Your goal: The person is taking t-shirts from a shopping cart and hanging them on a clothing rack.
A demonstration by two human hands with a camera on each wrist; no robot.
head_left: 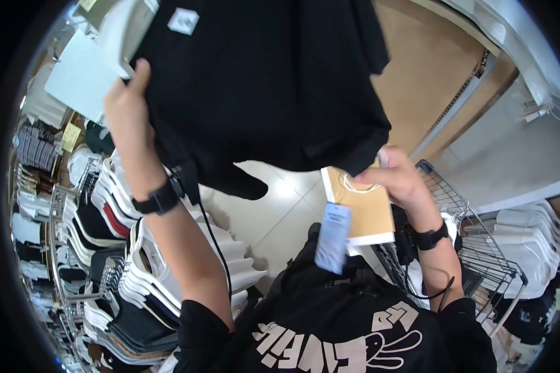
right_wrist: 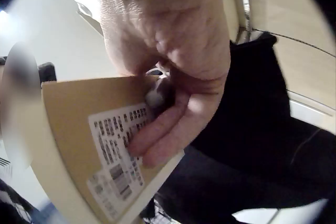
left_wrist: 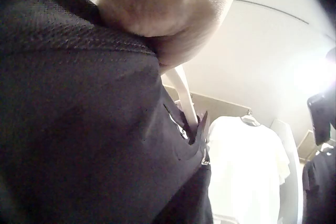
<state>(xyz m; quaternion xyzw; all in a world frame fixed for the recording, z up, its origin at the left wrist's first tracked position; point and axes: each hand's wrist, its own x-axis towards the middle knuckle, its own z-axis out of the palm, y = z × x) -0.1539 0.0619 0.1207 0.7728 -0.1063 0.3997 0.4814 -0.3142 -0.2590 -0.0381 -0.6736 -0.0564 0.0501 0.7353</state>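
A black garment (head_left: 249,93) with a white square label hangs spread out in front of me in the head view. At its upper left edge my left hand (head_left: 127,112) grips it beside a white hanger (head_left: 119,37), thumb in front and the other fingers hidden behind. Low on the right, my right hand (head_left: 399,177) holds a tan cardboard tag (head_left: 370,214) by its top, near a white string and the garment's lower corner. The right wrist view shows curled fingers (right_wrist: 168,137) over the tag's printed barcode sticker (right_wrist: 118,166). A pale blue tag (head_left: 333,239) hangs beside the tan one.
Racks of hanging shirts (head_left: 137,280) line the left side. A wire shopping cart (head_left: 479,248) stands at my right, with white shirts (head_left: 522,248) on hangers beyond it. Tiled floor (head_left: 280,193) shows below the garment. A tan panel (head_left: 423,68) is at the upper right.
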